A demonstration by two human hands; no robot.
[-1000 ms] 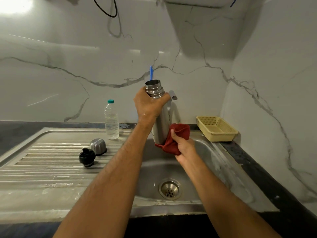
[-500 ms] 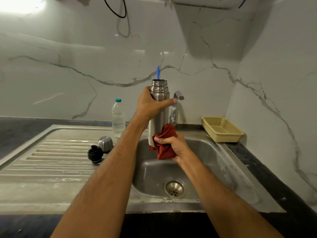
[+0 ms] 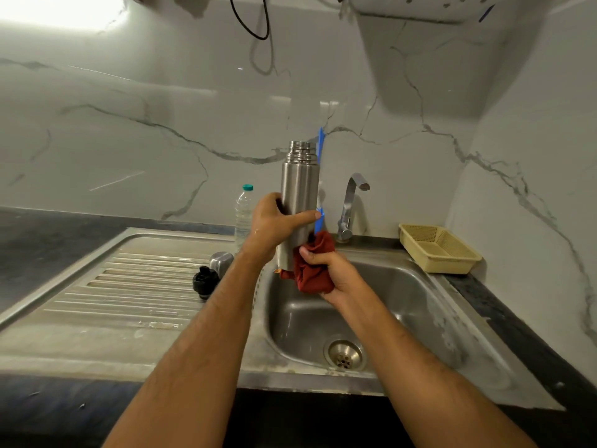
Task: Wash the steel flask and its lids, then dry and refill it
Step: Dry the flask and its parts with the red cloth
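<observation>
Over sink (image 3: 403, 286): left hand (image 3: 274, 227) grips flask (image 3: 298, 189); right hand (image 3: 336, 273) clutches cloth (image 3: 313, 273).

steel drainboard (image 3: 97, 305), 2 lids (image 3: 211, 271), water btl (image 3: 244, 211)

Bare forearms (image 3: 193, 350) (no sleeves visible)

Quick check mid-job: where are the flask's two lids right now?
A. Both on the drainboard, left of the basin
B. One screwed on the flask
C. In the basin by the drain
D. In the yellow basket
A: the black lid and the steel cap sit on the ribbed drainboard, while the flask stands open-mouthed.
</observation>
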